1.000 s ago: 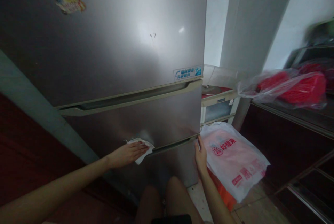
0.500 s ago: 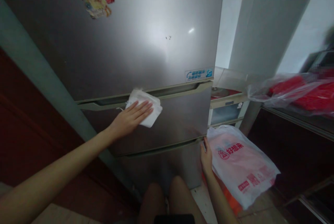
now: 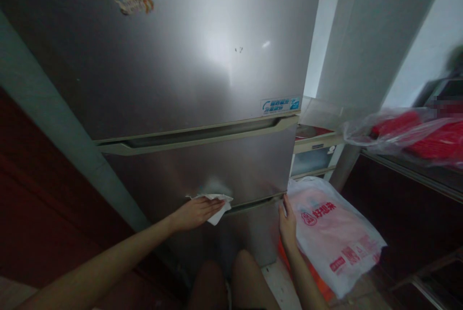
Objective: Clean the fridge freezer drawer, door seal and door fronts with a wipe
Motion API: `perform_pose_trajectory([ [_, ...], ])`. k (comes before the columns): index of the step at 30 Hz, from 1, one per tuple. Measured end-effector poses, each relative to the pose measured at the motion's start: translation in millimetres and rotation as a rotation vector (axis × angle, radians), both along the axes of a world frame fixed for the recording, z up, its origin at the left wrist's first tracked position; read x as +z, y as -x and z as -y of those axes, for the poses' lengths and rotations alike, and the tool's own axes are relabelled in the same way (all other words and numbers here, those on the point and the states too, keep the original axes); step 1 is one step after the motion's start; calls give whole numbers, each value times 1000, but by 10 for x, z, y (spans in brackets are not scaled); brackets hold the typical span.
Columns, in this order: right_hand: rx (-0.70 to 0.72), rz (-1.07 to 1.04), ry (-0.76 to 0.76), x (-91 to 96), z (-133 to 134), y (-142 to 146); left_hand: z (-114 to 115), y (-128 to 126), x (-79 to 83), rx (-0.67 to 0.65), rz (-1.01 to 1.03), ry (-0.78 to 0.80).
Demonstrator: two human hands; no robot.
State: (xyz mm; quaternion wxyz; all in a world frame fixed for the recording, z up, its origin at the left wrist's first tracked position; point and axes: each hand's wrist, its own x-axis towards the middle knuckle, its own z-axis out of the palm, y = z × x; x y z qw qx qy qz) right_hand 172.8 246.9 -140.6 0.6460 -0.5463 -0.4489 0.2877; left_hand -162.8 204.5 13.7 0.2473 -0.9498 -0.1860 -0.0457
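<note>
A silver refrigerator (image 3: 173,78) with a large upper door and two lower drawers stands in front of me. My left hand (image 3: 197,211) presses a folded white cloth (image 3: 219,213) against it, at the handle gap between the middle drawer (image 3: 238,165) and the bottom drawer (image 3: 249,233). Loose threads show at the cloth's edge. With the thumb on the front and the fingers along the side, my right hand (image 3: 288,225) grips the refrigerator's right edge near the top of the bottom drawer.
On the right, a white plastic bag with red print (image 3: 333,233) lies close to my right forearm, with something orange (image 3: 321,283) beneath it. Red items in clear plastic (image 3: 401,129) jut out above. A dark red wooden panel (image 3: 43,213) borders the left side.
My left hand has moved the cloth down from the upper handle gap, across the middle drawer, to the lower gap. My right hand stays at the edge. The view has shifted slightly.
</note>
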Motion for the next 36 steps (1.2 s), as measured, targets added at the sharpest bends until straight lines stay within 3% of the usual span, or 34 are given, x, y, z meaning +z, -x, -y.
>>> perform_pose_trajectory([
  [5, -1, -9, 1, -10, 2, 22, 17, 3, -44, -14, -77, 58],
  [9, -1, -10, 1, -24, -11, 17, 31, -34, 121, 0, -116, 33],
  [12, 4, -7, -2, -33, -18, 9, 6, -81, 490, 43, -112, -32],
  [18, 7, -5, -2, -46, -19, 21, -54, -109, 1535, 71, -53, -230],
  [20, 6, -5, -4, -49, -19, 27, -35, -92, 1768, 116, -10, -308],
  [22, 4, -3, -5, -52, -21, 29, -5, -61, 1852, 154, 28, -369],
  [25, 0, 2, -4, -61, -26, 23, 33, 11, 1665, 149, 40, -368],
  [29, -2, 5, -1, -69, -28, 5, 59, 118, 1007, 126, 17, -210],
  [32, -8, 7, -4, -59, -19, 1, 89, 168, 470, 181, -19, -41],
  [36, -9, 14, -12, -43, -7, 9, 127, 198, -17, 251, -75, 170],
])
